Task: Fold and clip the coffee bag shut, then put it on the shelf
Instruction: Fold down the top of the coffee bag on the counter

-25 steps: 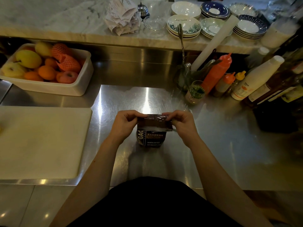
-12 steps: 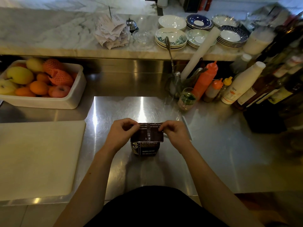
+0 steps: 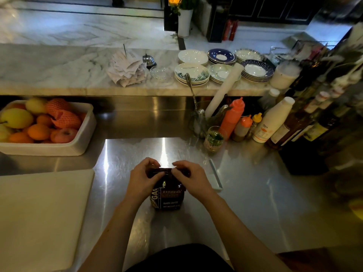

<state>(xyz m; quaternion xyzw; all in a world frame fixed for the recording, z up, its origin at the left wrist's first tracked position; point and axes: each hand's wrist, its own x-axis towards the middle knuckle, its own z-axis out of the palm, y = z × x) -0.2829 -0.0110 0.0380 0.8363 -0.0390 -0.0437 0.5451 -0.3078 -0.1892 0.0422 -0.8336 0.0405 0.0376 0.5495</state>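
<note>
Leftmost, well away from the coffee bag [image 3: 168, 195], a white cutting board [image 3: 39, 216] lies flat on the steel counter [image 3: 255, 203], and beyond it a white tub [image 3: 78, 142] holds oranges, apples and yellow fruit. Nearer the bag, the left hand [image 3: 141, 180] curls over the bag's top left corner, fingers bent and pinching the folded dark foil. The bag itself stands upright on the counter, directly in front of the person, its printed face toward the camera and its top edge bent over between the two hands. On the bag's other side the right hand [image 3: 191, 178] grips the top right corner in the same pinched way, its fingertips meeting those of the left hand above the fold. Just right of the bag, close beside the right wrist, a pale blue sealing clip [image 3: 215, 176] lies on the counter, untouched. Farther right and behind the bag stand a small glass with greenery [image 3: 214, 139], orange squeeze bottles [image 3: 231, 116] and a white bottle [image 3: 273, 120].
</note>
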